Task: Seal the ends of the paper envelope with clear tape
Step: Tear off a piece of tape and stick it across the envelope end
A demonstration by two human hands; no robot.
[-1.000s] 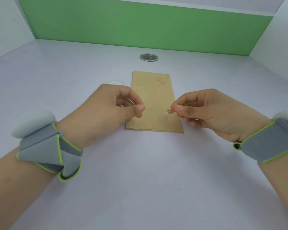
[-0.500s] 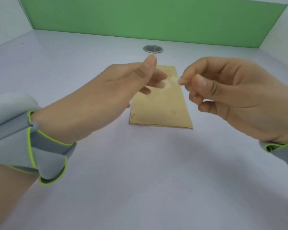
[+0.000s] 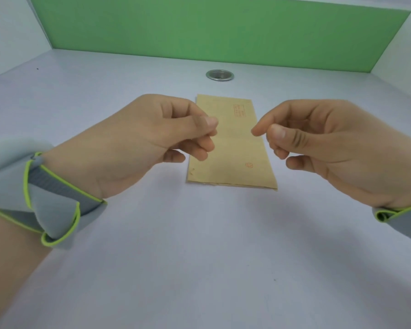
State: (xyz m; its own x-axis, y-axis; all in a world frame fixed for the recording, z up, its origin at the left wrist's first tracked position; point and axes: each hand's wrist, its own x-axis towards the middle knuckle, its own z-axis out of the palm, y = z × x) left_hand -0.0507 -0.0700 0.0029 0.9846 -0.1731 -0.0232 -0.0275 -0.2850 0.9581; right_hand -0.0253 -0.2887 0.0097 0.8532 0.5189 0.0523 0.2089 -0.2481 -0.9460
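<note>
A brown paper envelope (image 3: 235,160) lies flat on a pale tabletop (image 3: 199,257), its long side running away from the person, as it did half a second earlier. Both hands hover above its middle. The left hand (image 3: 152,141) is over the envelope's left edge and the right hand (image 3: 323,143) just off its right edge, with a gap between them. Half a second ago they were raised higher, over the envelope's far end, with the left forefinger pointing up. Now each grip is pressed together, thumb tip against forefinger and the other fingers curled. Whether clear tape is pinched there cannot be told. Beyond the envelope's far end, a round metal grommet (image 3: 220,75) sits in the tabletop.
</note>
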